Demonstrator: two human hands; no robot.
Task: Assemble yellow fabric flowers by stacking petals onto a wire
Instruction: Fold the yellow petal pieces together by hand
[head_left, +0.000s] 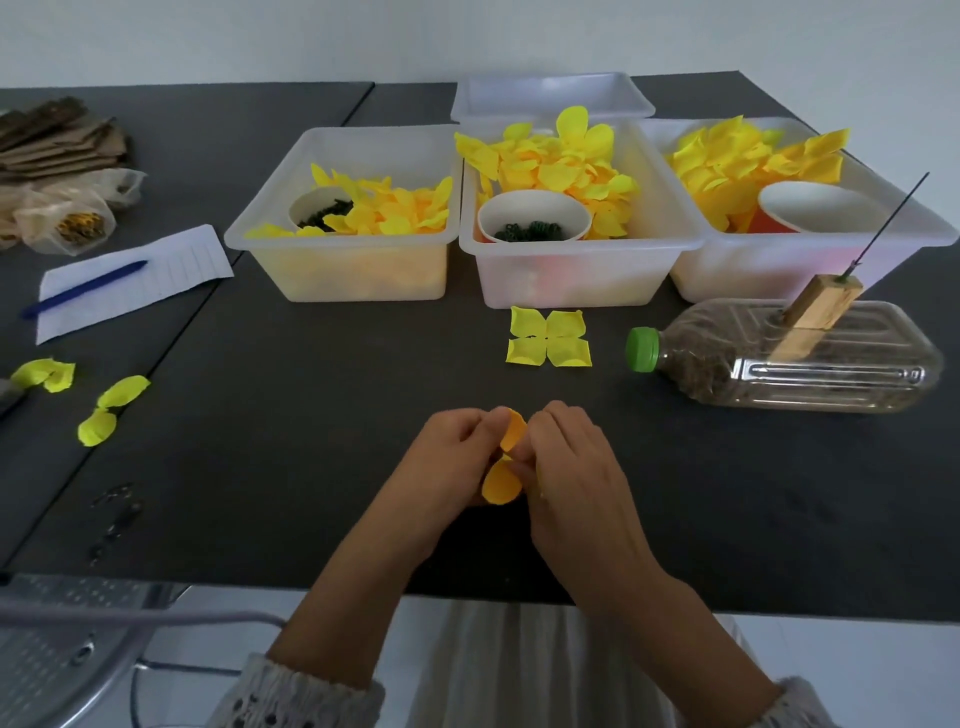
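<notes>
No brand or legible writing shows anywhere; the lined sheet of paper (136, 278) at the left carries only ruled lines, with a blue pen (83, 296) lying across it. Across the back of the dark table (291, 441) stand three translucent bins: the left bin (343, 249), middle bin (576, 260) and right bin (789, 249), each heaped with yellow petals and holding a paper cup; two of the cups contain small dark green pieces, perhaps coils, though the view is too soft to be sure. A plastic bottle (789, 358) with a green cap lies on its side at the right, bearing a wooden block (813, 317) from which a thin wire (891, 223) rises at a slant. A flat four-petal piece (549, 338) lies just in front of the middle bin, and loose petals (111, 410) lie at the left. Near the table's front edge, the left hand (457, 457) and right hand (571, 467) meet, fingers curled, both pinching an orange-yellow petal piece (504, 470) between them.
</notes>
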